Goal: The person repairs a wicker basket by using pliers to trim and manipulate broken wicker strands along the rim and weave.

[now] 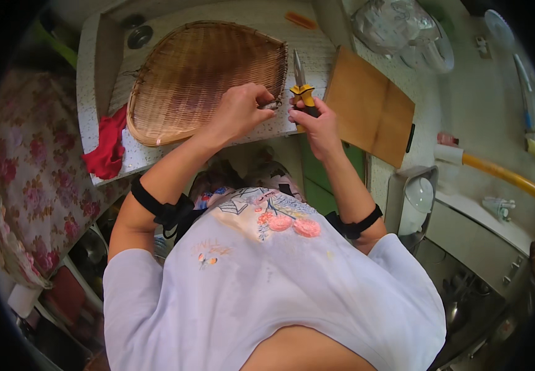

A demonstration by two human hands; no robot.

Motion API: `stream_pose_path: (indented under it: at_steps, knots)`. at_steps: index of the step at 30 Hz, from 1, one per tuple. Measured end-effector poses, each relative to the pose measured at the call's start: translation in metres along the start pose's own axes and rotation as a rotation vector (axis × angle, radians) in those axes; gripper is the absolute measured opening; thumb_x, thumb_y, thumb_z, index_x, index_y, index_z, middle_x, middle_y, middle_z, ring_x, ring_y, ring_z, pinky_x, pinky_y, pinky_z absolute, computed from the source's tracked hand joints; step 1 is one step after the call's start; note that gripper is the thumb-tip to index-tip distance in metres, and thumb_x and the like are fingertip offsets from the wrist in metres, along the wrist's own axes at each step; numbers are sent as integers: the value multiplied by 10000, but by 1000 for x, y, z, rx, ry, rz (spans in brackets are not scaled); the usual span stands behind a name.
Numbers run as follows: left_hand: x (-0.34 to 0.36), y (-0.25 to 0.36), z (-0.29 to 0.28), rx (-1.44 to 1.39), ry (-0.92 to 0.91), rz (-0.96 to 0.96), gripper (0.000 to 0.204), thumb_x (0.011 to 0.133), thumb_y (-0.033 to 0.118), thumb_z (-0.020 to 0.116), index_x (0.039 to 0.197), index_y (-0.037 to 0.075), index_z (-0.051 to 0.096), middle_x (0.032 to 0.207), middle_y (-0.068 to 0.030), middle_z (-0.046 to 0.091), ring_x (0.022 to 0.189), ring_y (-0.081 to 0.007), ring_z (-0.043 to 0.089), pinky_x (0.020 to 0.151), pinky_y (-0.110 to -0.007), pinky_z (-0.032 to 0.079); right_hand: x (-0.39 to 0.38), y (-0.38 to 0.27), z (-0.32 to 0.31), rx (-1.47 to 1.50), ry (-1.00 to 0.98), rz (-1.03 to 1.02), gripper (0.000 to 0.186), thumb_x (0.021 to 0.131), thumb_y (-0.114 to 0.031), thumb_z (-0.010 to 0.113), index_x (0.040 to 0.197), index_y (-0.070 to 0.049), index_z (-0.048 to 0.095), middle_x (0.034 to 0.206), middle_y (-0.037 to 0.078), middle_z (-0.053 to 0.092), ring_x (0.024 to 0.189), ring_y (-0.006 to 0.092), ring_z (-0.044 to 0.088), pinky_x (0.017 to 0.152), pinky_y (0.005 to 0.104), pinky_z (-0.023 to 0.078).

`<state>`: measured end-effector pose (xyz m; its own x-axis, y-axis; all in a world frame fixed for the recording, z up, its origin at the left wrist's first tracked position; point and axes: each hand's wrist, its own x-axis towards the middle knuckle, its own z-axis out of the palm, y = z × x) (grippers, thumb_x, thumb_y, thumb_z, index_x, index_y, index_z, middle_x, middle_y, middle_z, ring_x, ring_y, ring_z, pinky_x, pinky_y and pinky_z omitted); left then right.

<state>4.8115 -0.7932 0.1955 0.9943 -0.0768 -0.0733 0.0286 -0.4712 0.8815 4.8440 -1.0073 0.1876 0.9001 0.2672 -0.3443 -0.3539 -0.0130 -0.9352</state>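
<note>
A woven bamboo tray [193, 74] lies on the speckled counter [107, 174]. My left hand [239, 110] is at the tray's right-hand edge, thumb and fingers curled round something small that I cannot make out. My right hand [317, 130] grips a yellow-and-black handled tool with a pointed metal tip [301, 86], held upright just right of the tray; whether it is pliers or snips is unclear. A red cloth [105, 142] lies by the tray's left side. A wooden board [369, 102] with a black handle rests at the right.
A drain [139, 37] shows at the back left. A clear plastic bag [379, 25] sits at the back right. Flowered fabric [41, 185] covers something at my left. A metal container [402, 198] stands beside my right arm, with a yellow pole [496, 170] beyond.
</note>
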Motion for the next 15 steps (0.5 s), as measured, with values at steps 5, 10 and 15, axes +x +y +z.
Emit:
stream_pose_path:
  at_steps: [5, 10, 15]
  knots:
    - [6, 1, -4, -43, 7, -76, 324, 743, 180, 810, 995, 0, 714, 952, -162, 720, 896, -299, 697, 800, -387, 543, -6, -2, -2, 71, -42, 74, 274, 889, -126, 718, 1118, -11, 621, 1057, 71, 686, 919, 122, 643, 842, 277, 516]
    - [4, -5, -3, -11, 10, -60, 331, 754, 163, 816, 1018, -3, 704, 912, -119, 710, 831, -208, 672, 767, -334, 540, -22, -25, -20, -2, -116, 225, 268, 965, -175, 638, 1165, 3, 627, 1113, 70, 693, 997, 126, 654, 869, 271, 506]
    - [8, 1, -23, 77, -81, -26, 285, 799, 193, 776, 1008, 20, 690, 891, -119, 696, 813, -212, 660, 753, -347, 528, -43, -46, -51, -773, -232, 58, 238, 949, -226, 655, 1101, -46, 622, 907, 77, 667, 819, 172, 626, 761, 305, 476]
